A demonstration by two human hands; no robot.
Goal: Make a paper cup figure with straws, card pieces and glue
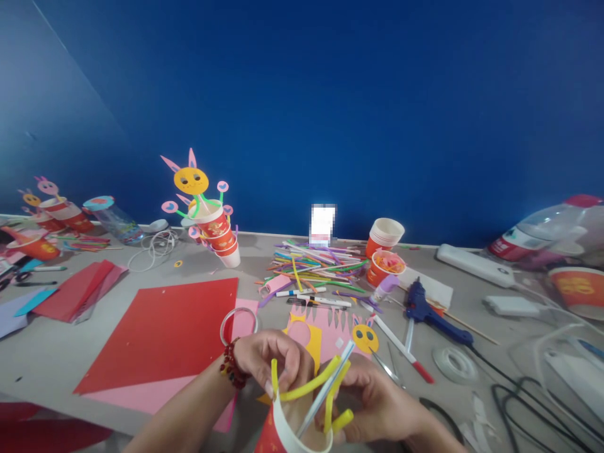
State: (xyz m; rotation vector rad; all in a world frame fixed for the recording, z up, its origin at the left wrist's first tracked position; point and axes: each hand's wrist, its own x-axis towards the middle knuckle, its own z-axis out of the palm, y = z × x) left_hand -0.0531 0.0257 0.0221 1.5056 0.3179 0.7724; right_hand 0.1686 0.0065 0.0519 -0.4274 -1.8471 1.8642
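At the bottom centre is a red and white paper cup point(271, 434) with its opening upward. Yellow pipe cleaners point(314, 385) stick out over its rim, and a white-and-blue stick point(325, 390) leans inside it. My left hand point(276, 358) is closed at the cup's left rim, its fingertips pinching a yellow pipe cleaner. On the right side, my right hand point(377, 399) has its fingers closed round the yellow pipe cleaners at the rim. Just beyond the hands lie cut pink paper point(325, 324) and a yellow rabbit face point(365, 338).
Red paper point(174, 327) covers the left front. Stacked cups with a rabbit figure point(191, 180) stand behind it. Loose pipe cleaners point(321, 264) are piled at the back middle. On the right are a blue glue gun point(436, 321), clear tape point(455, 365), cables and a bottle point(542, 229).
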